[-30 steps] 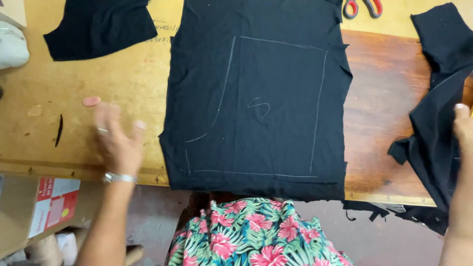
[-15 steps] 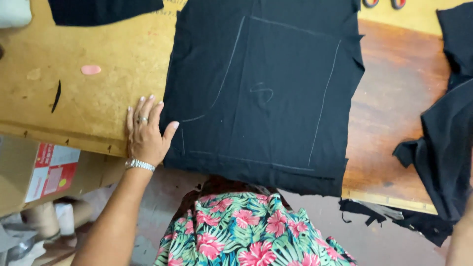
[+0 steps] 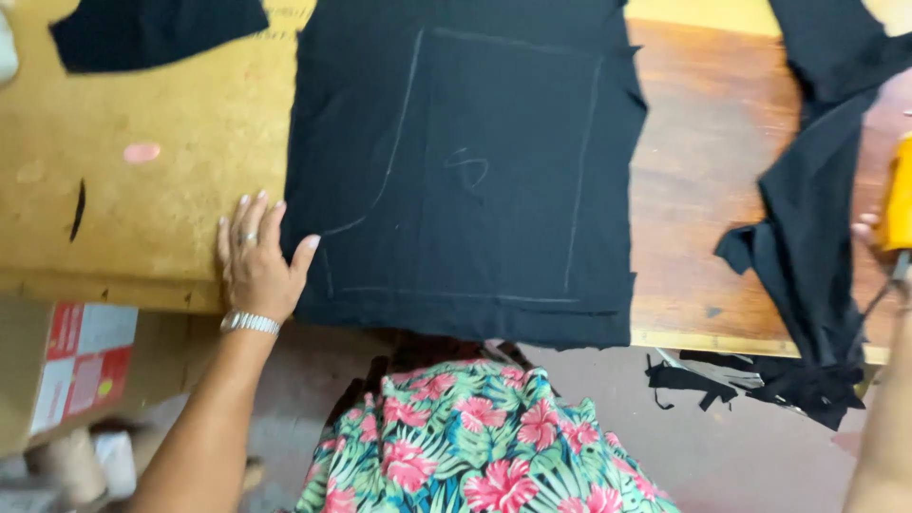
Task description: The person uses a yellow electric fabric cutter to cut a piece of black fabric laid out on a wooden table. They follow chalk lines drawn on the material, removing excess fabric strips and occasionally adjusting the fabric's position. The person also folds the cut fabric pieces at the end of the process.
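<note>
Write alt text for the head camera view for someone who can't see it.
A person's left hand rests flat on a wooden table at the left edge of a black fabric panel marked with chalk lines. At the far right, the right hand holds a yellow-handled tool beside more black fabric pieces.

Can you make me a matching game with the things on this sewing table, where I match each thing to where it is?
Things:
1. big black cloth
2. left hand
3. yellow tool
4. pink spot

Places:
A. at the far right edge of the picture, by the right hand
B. spread flat in the middle of the table, with chalk lines drawn on it
C. on the bare yellow tabletop, left of the big cloth
D. flat on the table, touching the cloth's lower left edge

Right pairs: 1-B, 2-D, 3-A, 4-C
</note>
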